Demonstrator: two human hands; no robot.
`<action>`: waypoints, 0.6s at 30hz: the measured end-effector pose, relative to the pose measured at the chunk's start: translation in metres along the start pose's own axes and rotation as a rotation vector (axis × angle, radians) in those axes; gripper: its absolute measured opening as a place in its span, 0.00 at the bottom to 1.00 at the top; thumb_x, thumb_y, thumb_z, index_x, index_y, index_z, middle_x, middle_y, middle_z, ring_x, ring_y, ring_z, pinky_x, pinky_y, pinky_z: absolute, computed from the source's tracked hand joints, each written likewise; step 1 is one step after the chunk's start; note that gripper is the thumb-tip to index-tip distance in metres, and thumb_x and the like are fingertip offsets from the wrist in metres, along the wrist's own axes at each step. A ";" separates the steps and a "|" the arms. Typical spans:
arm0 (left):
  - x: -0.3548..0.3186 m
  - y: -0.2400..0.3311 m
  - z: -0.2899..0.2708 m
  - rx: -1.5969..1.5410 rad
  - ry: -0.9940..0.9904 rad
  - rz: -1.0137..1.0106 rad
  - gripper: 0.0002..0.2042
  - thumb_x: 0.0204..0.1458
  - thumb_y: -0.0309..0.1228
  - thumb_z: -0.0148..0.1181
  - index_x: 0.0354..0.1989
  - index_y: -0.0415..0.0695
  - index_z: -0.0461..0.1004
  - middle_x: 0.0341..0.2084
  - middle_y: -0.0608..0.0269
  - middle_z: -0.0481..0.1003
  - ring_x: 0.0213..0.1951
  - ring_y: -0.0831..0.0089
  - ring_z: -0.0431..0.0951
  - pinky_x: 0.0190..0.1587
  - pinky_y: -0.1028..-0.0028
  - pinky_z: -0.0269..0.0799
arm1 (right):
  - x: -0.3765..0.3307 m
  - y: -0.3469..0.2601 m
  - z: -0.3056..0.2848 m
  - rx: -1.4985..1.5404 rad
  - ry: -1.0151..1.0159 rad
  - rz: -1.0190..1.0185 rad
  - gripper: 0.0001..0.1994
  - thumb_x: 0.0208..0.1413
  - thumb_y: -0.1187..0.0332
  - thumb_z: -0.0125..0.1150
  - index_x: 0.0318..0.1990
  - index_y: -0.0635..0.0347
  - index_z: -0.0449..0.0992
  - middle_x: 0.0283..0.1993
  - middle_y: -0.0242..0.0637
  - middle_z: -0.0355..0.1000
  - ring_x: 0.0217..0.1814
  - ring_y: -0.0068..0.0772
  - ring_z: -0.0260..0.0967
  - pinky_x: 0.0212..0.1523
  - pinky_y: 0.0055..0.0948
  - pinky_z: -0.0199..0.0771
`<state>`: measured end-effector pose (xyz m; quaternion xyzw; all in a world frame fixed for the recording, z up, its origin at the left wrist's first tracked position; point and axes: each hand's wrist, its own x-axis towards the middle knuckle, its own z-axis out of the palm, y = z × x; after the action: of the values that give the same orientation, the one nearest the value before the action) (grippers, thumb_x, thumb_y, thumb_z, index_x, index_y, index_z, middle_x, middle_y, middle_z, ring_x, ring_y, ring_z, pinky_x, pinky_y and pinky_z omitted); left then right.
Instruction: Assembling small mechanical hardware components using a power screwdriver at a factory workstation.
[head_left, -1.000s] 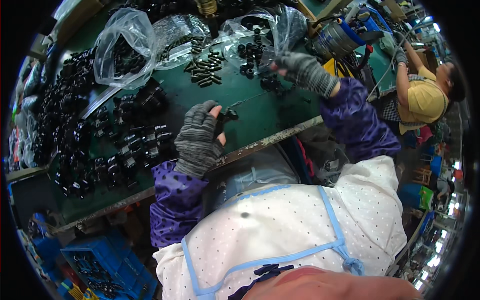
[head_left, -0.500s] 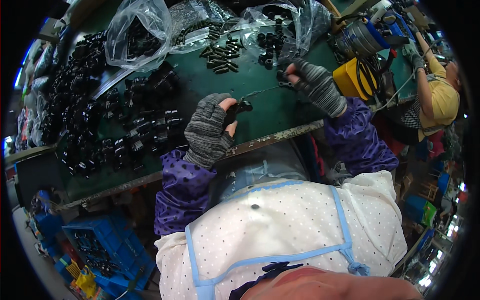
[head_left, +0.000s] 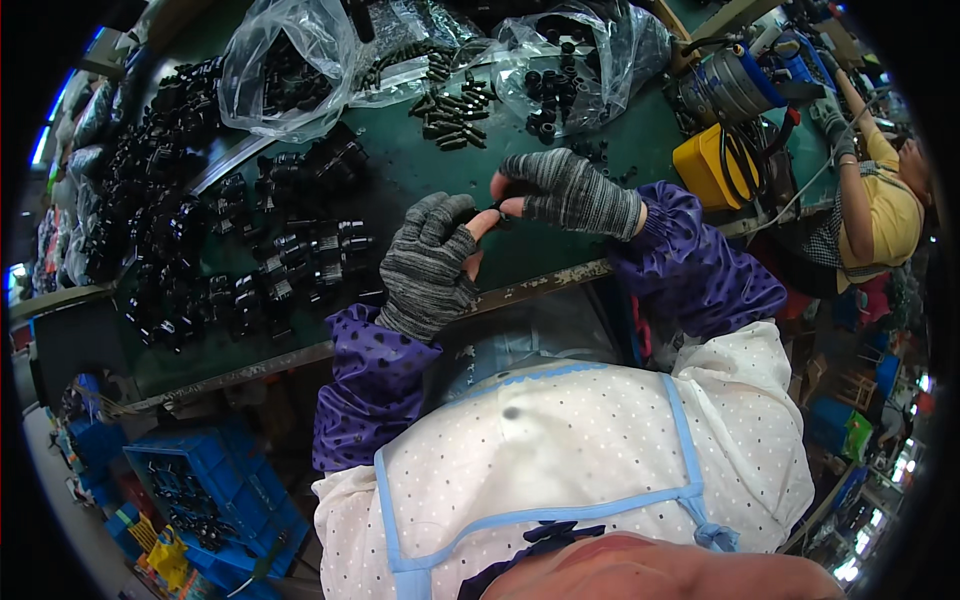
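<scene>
My left hand (head_left: 428,268), in a grey fingerless knit glove, is closed around a small black part (head_left: 504,214), most of which its fingers hide. My right hand (head_left: 575,192), gloved alike, meets it from the right with thumb and fingertips drawn together at the part's end. Whatever lies in the right fingertips is too small and covered to name. Beyond the hands lie a heap of slim dark pins (head_left: 455,118) and several short black caps (head_left: 552,90) in and around a clear plastic bag (head_left: 635,60).
Piles of glossy black parts (head_left: 170,220) cover the left of the green table (head_left: 550,255). Another clear bag (head_left: 240,90) stands behind them. At right are a yellow box (head_left: 700,165) with a black cable and a blue-and-grey machine (head_left: 725,80). A co-worker in yellow (head_left: 870,220) works beyond.
My right hand has come left and slightly down from beside the caps to meet the left hand. My left hand has shifted slightly right, still holding the black part.
</scene>
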<state>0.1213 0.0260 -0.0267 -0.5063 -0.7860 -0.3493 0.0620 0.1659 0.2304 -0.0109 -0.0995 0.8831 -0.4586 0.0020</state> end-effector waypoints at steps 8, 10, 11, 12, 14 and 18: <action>0.001 -0.001 0.006 0.006 0.016 0.031 0.23 0.29 0.20 0.58 0.40 0.51 0.73 0.35 0.62 0.70 0.40 0.62 0.69 0.42 0.68 0.67 | 0.016 0.009 0.007 0.225 -0.249 0.451 0.07 0.47 0.73 0.54 0.35 0.65 0.70 0.25 0.30 0.69 0.28 0.19 0.65 0.30 0.21 0.68; -0.003 -0.001 0.005 -0.011 0.028 0.016 0.22 0.29 0.20 0.58 0.39 0.51 0.73 0.35 0.61 0.70 0.40 0.61 0.69 0.41 0.68 0.67 | 0.005 0.015 0.011 0.241 -0.089 0.134 0.08 0.47 0.75 0.54 0.36 0.64 0.70 0.28 0.32 0.70 0.28 0.22 0.66 0.30 0.22 0.68; -0.003 -0.001 0.006 -0.011 0.031 0.012 0.22 0.29 0.20 0.58 0.39 0.51 0.73 0.35 0.61 0.70 0.40 0.61 0.69 0.41 0.68 0.67 | 0.000 0.015 0.012 0.246 -0.012 -0.021 0.09 0.47 0.75 0.54 0.37 0.63 0.70 0.29 0.34 0.70 0.29 0.24 0.67 0.30 0.22 0.69; -0.003 0.000 0.007 0.007 0.046 0.013 0.22 0.28 0.21 0.58 0.39 0.52 0.73 0.35 0.62 0.70 0.39 0.61 0.69 0.41 0.68 0.67 | -0.004 0.012 0.016 0.245 -0.017 -0.022 0.09 0.47 0.75 0.54 0.37 0.63 0.70 0.29 0.34 0.70 0.29 0.24 0.67 0.30 0.22 0.69; -0.002 0.000 0.009 0.021 0.061 0.020 0.23 0.27 0.21 0.58 0.39 0.52 0.73 0.35 0.62 0.70 0.39 0.61 0.69 0.41 0.67 0.68 | -0.015 0.001 0.024 -0.060 0.102 -0.102 0.09 0.46 0.75 0.54 0.37 0.62 0.71 0.27 0.37 0.68 0.28 0.29 0.67 0.29 0.24 0.68; -0.001 -0.001 0.011 0.003 0.078 0.029 0.23 0.28 0.21 0.58 0.39 0.53 0.73 0.35 0.62 0.70 0.40 0.61 0.69 0.41 0.67 0.68 | -0.026 0.004 0.035 -0.223 0.238 -0.227 0.15 0.44 0.75 0.54 0.43 0.58 0.69 0.27 0.39 0.66 0.30 0.36 0.67 0.31 0.29 0.68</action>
<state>0.1236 0.0313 -0.0363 -0.5038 -0.7759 -0.3667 0.0985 0.1941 0.2093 -0.0369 -0.1430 0.9055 -0.3638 -0.1652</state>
